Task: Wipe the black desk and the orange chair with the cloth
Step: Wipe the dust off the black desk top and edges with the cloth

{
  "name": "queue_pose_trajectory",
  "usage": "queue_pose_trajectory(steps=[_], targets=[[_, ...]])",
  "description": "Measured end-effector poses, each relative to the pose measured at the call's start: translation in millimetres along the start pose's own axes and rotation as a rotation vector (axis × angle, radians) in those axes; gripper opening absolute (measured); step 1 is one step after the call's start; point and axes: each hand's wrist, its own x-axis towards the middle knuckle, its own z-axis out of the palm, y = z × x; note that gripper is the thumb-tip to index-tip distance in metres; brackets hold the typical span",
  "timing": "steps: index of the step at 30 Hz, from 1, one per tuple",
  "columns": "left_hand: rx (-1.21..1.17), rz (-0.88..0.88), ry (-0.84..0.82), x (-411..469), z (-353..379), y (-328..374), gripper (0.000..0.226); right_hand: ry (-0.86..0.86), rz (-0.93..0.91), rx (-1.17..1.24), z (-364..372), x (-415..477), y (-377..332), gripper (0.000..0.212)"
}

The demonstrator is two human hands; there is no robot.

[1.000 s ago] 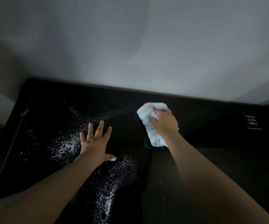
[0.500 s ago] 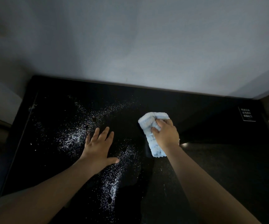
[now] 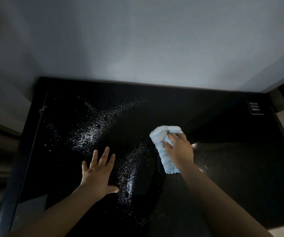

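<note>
Right hand (image 3: pixel 178 149): fingers curled over the cloth (image 3: pixel 166 147), gripping it and holding it against the desk (image 3: pixel 231 168). Cloth pale blue, folded, sticking out beyond the fingertips and below the palm. Left hand (image 3: pixel 97 173): fingers straight, spread, palm flat on desk, thumb out toward the cloth. White powder (image 3: pixel 90 137) scattered just past left fingertips and beside the thumb, between both hands. Small label (image 3: pixel 254 107) far right of right hand, near the wall (image 3: pixel 137 40)

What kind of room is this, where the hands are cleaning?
Probably an office or study corner, though I can't be sure. A black desk stands against a plain grey wall, with a small printed label at its far right corner. White powder is spilled on it.
</note>
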Motion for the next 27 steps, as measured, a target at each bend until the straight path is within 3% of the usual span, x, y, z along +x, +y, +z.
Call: queue_pose_trajectory(steps=[7,27], targets=[[0.104,-0.001,-0.028,1.7,0.4,-1.9,0.133,0.022,0.031,0.04,7.4,-37.0,7.0,0.045],[0.063,0.024,-0.009,-2.2,-5.3,-1.4,0.134,0.009,0.156,0.055,28.0,-130.4,30.7,0.044]])
